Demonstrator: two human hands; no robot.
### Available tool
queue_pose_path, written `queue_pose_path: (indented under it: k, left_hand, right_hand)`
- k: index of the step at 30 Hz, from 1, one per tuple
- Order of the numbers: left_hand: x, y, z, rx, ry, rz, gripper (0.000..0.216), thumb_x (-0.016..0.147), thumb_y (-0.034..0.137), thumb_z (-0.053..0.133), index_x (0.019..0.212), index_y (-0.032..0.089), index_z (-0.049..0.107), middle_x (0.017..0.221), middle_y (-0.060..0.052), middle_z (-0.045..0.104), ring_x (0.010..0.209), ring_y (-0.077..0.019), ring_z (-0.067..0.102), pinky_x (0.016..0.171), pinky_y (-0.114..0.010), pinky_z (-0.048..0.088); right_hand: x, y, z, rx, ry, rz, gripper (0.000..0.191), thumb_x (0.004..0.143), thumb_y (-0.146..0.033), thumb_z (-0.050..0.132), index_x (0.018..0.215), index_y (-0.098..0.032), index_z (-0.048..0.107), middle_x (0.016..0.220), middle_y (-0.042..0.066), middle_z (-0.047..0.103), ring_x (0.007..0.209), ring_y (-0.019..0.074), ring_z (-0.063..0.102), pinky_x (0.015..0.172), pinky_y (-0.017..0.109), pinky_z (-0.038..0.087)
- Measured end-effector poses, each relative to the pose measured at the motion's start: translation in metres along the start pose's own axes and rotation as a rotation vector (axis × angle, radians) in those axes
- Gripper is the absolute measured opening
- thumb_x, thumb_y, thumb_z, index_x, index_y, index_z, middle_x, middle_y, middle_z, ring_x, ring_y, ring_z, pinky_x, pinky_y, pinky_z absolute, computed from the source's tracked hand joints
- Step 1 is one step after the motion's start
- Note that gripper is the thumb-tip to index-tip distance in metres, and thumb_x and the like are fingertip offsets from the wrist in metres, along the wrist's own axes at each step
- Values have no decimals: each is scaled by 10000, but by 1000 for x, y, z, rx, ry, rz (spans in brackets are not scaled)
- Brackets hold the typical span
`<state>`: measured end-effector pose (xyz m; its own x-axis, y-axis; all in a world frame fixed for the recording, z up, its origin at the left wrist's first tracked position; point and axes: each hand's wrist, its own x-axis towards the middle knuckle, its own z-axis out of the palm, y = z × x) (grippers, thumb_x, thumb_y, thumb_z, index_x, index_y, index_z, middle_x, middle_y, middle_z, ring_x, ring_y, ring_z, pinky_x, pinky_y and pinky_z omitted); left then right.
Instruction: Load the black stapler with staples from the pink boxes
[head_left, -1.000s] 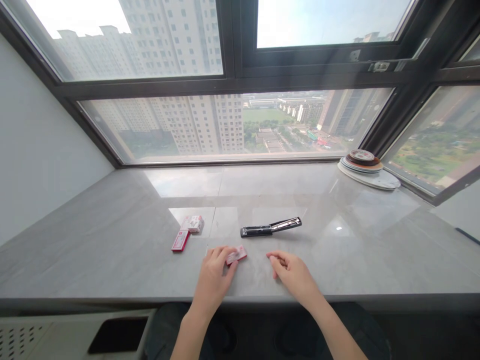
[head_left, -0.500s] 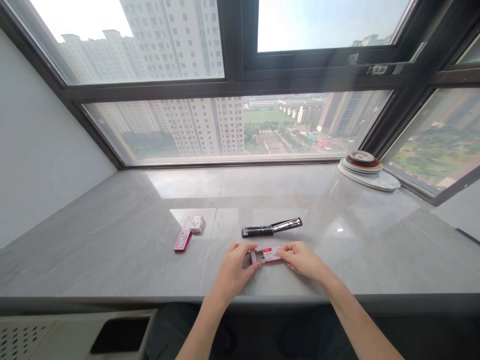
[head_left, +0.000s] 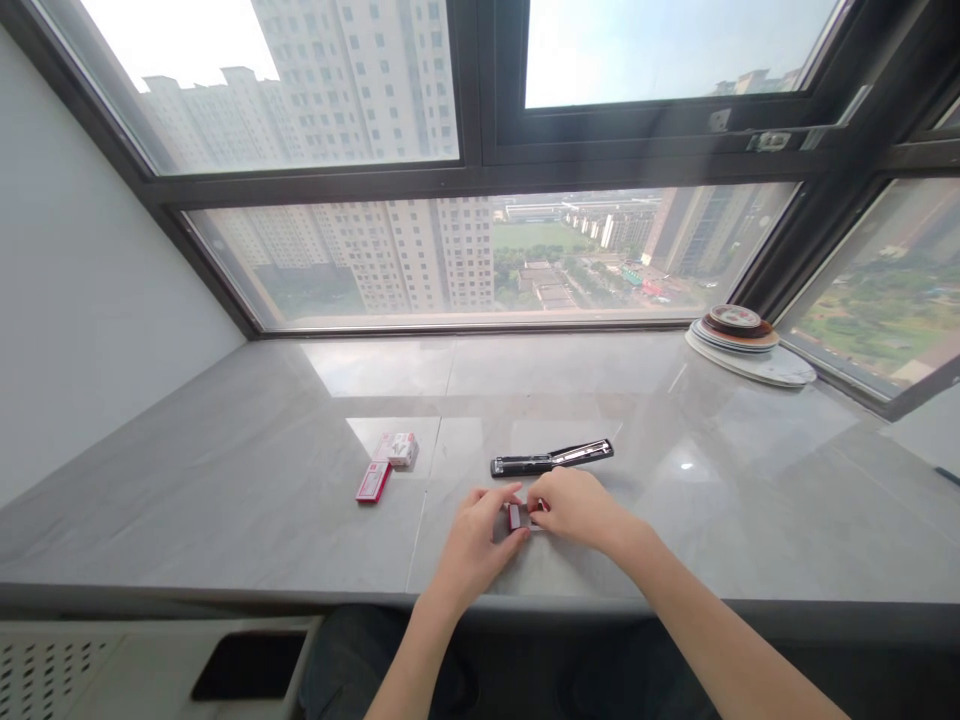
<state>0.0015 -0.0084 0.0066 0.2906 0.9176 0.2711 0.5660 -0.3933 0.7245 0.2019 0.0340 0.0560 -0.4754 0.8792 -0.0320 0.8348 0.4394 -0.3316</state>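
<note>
A small red-and-white cardboard box (head_left: pixel 515 516), partly slid open, lies near the front of the grey counter. My left hand (head_left: pixel 480 540) grips its left end between thumb and fingers. Over the box's right part, my right hand (head_left: pixel 574 508) has its fingertips pinched together at the opening; what they hold is hidden. Just behind both hands rests a black stapler (head_left: pixel 551 459), its long top arm swung up and back, showing the metal inside.
To the left lie a red-and-white box (head_left: pixel 373 482) and a small white box (head_left: pixel 402 449), touching. Stacked plates (head_left: pixel 733 335) stand in the far right corner by the window. The counter's front edge (head_left: pixel 225 597) runs close to my body.
My right hand has moved left from the box's right end to its opening, with fingers now curled down there. My left hand stays on the left end. The view has shifted slightly.
</note>
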Motion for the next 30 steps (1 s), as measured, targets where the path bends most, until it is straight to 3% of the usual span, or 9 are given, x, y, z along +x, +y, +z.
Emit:
queue_pose_path:
  k: [5,10,13,15,18,20,23,27,30]
  left_hand:
    - [0,-1,-1,-13,-4,-4,628,838,192,762,1402,394,571,1198,15,712,1142,-230,618,1050,-415,511]
    - [0,-1,1,-21,8,-20,591,844,225,768,1384,391,593,1209,10,701,1139,-223,622,1047,-400,511]
    - [0,0,1,-1,46,3,502,861,285,758,1339,370,631,1231,-11,697,1171,-246,604,1039,-410,505]
    - [0,0,2,25,84,-21,364,920,337,689,1284,340,665,1123,-26,724,1086,-247,628,995,-413,509]
    - [1,1,6,56,106,-89,257,1005,351,536,1204,305,694,877,-15,728,851,-220,648,909,-410,501]
    - [1,2,10,59,93,-108,244,1006,338,522,1180,299,688,820,3,723,788,-205,643,905,-408,480]
    - [-2,2,12,25,66,-112,202,1000,330,532,1143,303,673,813,30,729,785,-188,652,918,-389,462]
    - [4,-8,-1,-6,70,-138,228,1029,350,470,1159,299,649,822,24,717,770,-183,643,800,-337,484]
    - [27,-22,-12,137,197,-136,292,945,369,625,1226,291,639,1104,-36,715,1059,-242,627,930,-389,475]
  right_hand:
    - [-10,13,5,198,70,-8,125,845,-264,638,810,-241,756,677,-5,681,637,144,560,608,259,295]
    - [-52,45,21,505,171,204,271,941,-439,586,1004,-234,750,627,-45,528,592,131,465,583,245,344]
    - [-70,55,28,537,195,286,431,890,-514,671,1226,-249,716,648,-56,504,602,137,465,607,256,372]
    - [-73,53,29,519,157,281,486,846,-499,726,1272,-265,708,687,-45,551,632,148,503,619,260,384]
    - [-68,40,26,487,120,236,380,846,-436,720,1185,-270,753,749,-17,629,682,166,554,633,266,393]
    - [-62,30,23,483,101,185,324,855,-411,702,1138,-270,771,773,-5,659,695,169,561,639,266,393]
    - [-54,20,19,460,63,138,334,838,-414,716,1137,-278,777,740,-10,650,669,163,547,618,261,370]
    - [-48,17,14,433,53,156,446,824,-469,743,1237,-302,755,685,-26,623,624,153,526,596,256,344]
    - [-41,14,13,427,75,104,337,880,-428,693,1189,-331,786,724,-16,671,668,156,560,652,259,371]
